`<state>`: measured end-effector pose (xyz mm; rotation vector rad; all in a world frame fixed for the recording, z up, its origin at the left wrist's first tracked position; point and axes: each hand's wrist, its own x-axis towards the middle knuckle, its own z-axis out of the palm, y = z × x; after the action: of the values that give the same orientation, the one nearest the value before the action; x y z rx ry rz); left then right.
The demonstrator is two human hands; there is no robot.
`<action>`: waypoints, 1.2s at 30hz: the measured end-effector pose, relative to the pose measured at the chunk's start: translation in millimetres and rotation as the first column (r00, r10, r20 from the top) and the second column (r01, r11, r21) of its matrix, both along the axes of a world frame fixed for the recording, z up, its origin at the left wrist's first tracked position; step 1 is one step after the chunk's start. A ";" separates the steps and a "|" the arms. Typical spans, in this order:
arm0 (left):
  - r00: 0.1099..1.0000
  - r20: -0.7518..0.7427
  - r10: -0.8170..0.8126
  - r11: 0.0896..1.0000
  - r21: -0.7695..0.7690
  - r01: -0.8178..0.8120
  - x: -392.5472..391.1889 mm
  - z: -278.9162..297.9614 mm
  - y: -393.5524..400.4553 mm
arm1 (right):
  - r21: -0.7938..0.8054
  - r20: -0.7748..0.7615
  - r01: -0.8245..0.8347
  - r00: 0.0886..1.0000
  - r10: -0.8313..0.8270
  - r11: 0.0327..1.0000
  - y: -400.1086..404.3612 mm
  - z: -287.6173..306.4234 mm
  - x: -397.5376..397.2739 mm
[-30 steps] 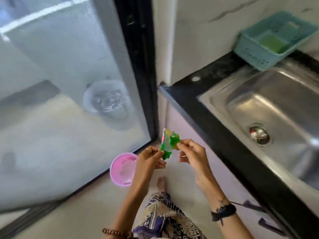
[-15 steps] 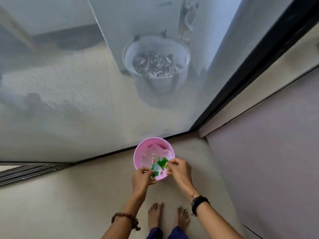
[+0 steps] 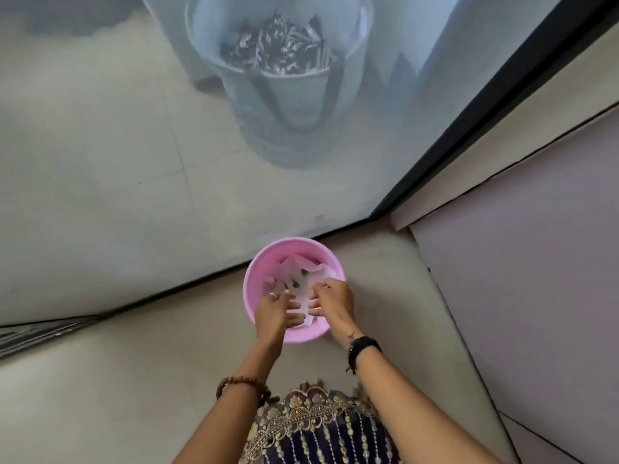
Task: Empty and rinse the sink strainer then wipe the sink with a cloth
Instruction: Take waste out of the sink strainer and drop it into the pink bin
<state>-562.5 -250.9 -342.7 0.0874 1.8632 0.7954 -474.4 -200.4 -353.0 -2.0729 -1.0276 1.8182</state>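
Note:
A pink bin (image 3: 258,262) stands on the floor against the bottom rail of the sliding door, lined with a white bag (image 3: 318,274). Bits of a green wrapper (image 3: 304,272) lie inside on the white bag. Both my hands reach into the near side of the bin. My left hand (image 3: 273,309) and my right hand (image 3: 335,301) face each other with fingers spread, resting on the white bag, and neither holds the wrapper. The sink and its strainer are out of view.
A glass sliding door with a black frame (image 3: 469,122) runs behind the bin. A grey bucket of dark scraps (image 3: 278,72) stands beyond the glass. A pale cabinet front (image 3: 522,279) rises at the right. My patterned skirt (image 3: 318,430) fills the bottom edge.
I turned from the sink and bent to the pink bin. The green wrapper, held between both hands before, now lies in the bin and my hands are lower, inside the rim.

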 end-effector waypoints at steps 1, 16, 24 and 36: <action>0.996 0.077 0.044 0.999 0.015 -0.046 6.2 29.9 3.3 | -0.026 -0.040 0.086 0.995 -0.087 0.996 2.3 31.0 3.3; 0.822 0.271 -0.501 0.792 0.526 0.310 193.6 488.6 52.2 | 0.043 -0.723 0.693 0.518 -0.456 0.719 12.3 515.9 205.9; 0.407 -0.150 -0.901 0.242 0.607 0.757 380.4 528.5 123.0 | 0.298 -0.504 0.829 0.557 -0.660 0.473 28.7 553.0 408.0; -0.637 -0.619 -0.460 -0.495 -0.417 0.763 596.3 368.2 253.3 | 0.255 0.362 0.395 0.807 -0.466 0.883 112.2 388.0 607.9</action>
<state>33.8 2.4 25.5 2.5127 1.0201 -0.4542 133.4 -88.2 34.9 -2.3918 -0.6705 1.0574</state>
